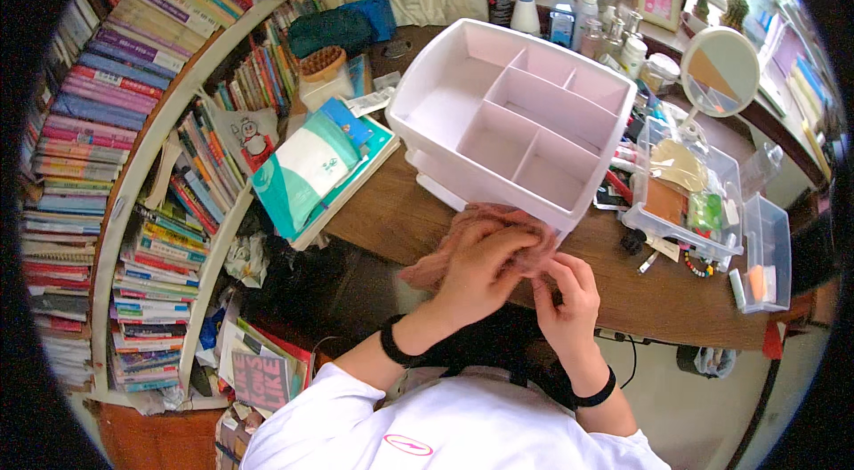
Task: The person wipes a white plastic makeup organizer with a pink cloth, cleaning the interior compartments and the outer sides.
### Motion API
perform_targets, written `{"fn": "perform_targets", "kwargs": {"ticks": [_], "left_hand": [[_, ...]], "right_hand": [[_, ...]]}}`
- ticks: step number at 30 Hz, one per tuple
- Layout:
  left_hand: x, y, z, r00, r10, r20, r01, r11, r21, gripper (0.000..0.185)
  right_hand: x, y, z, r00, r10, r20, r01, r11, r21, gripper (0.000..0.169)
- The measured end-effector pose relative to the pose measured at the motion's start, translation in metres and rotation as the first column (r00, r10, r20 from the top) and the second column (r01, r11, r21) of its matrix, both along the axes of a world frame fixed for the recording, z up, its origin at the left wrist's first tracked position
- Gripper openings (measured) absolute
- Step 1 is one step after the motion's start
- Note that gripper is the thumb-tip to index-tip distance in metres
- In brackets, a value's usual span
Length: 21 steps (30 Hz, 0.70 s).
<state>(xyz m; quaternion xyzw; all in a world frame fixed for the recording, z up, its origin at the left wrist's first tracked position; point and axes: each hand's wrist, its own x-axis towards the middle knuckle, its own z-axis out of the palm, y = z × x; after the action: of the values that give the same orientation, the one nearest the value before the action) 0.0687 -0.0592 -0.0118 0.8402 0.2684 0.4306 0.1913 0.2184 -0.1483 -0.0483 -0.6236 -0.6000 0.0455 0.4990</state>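
A dusty-pink cloth (460, 240) is bunched in my left hand (477, 270), right at the near side of a white plastic desktop organizer (427, 156). My right hand (568, 300) has its thumb and fingertips together at the cloth's right edge; whether they pinch it is hard to see. The organizer stands on the wooden desk, its top divided into one large compartment and several smaller ones, with nothing lying in them. Part of its front, below the top tray, is hidden behind the cloth and my left hand.
Left of the organizer lie a tissue pack (307, 166) on books and a wooden hairbrush (323, 63). To the right stand a clear bin (687, 236) of small items, a smaller clear box (767, 256) and a round mirror (720, 73). Bottles (526, 6) line the back. A bookshelf (127, 190) curves along the left.
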Motion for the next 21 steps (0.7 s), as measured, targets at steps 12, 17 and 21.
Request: {"fn": "perform_targets", "kwargs": {"ticks": [12,17,21], "left_hand": [[-0.048,0.050,0.002,0.878,0.455,-0.148,-0.423,0.883,0.205,0.037],[-0.090,0.082,-0.007,0.755,0.634,0.165,-0.490,0.714,-0.500,0.022],[-0.088,0.082,-0.021,0.875,0.429,0.222,-0.387,0.898,-0.210,0.025]], "right_hand": [[-0.011,0.002,0.014,0.899,0.009,0.439,0.078,0.980,-0.181,0.042],[-0.003,0.002,0.012,0.907,-0.038,0.420,0.116,0.980,-0.161,0.037],[0.006,0.005,0.007,0.923,-0.096,0.373,0.164,0.974,-0.154,0.034]]}}
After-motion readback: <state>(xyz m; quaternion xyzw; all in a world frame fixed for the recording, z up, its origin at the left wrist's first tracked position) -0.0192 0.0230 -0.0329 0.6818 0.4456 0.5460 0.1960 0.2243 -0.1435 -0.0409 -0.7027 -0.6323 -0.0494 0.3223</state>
